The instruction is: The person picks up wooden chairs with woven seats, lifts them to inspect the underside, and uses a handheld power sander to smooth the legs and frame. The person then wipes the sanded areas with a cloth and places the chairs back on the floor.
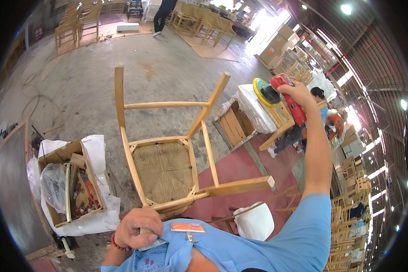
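A: In the head view, where was the red sander (273, 94) seen?

B: It was held up at the right, well clear of the chair (163, 170), and was firmly gripped by the right hand (298, 94).

A: And the left hand (139, 228)?

B: It was closed around a wooden end (145, 231), seemingly a chair leg. The chair was turned upside down; an open toolbox (61, 153) was placed to its left.

Far opening (268, 32) blown white; roof lamps (346, 9) glaring; edges curved, corners black.
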`<state>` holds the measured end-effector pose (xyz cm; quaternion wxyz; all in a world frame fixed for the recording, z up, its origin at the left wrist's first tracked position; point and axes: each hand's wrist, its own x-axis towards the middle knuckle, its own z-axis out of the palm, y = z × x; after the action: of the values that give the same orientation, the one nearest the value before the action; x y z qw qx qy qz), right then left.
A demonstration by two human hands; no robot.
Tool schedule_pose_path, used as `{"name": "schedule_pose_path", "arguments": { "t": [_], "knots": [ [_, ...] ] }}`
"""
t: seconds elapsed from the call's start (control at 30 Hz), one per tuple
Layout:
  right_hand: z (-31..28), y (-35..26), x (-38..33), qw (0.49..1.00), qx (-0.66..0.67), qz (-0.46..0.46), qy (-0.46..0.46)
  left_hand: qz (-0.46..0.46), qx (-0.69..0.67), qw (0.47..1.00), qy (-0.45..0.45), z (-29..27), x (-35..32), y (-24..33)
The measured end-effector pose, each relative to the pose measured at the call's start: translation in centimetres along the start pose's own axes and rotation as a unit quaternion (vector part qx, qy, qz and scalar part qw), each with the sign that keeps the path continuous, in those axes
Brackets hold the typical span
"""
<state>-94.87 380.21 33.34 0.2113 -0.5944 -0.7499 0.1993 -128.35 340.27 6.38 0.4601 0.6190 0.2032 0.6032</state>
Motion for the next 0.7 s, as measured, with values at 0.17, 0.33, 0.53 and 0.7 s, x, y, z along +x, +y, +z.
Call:
{"name": "schedule_pose_path", "arguments": {
  "t": [0.17,0.33,0.53,0.7],
  "knots": [
    [4.5,-2.4,9.1,0.998,-0.010,-0.027,-0.060,0.021,-0.010,0.999,0.030,0.4,0.0,-0.2],
    [7.8,-2.7,15.7,0.992,-0.080,-0.046,-0.087,0.047,-0.057,0.996,0.048,1.0,0.3,-0.8],
    [6.1,-0.9,18.9,0.983,-0.179,-0.018,-0.034,0.064,-0.055,0.994,0.073,1.2,0.8,-0.7],
    [5.8,0.1,18.0,0.996,-0.051,-0.008,-0.074,0.002,-0.048,0.992,0.114,1.3,1.3,0.1]
  ]
}}
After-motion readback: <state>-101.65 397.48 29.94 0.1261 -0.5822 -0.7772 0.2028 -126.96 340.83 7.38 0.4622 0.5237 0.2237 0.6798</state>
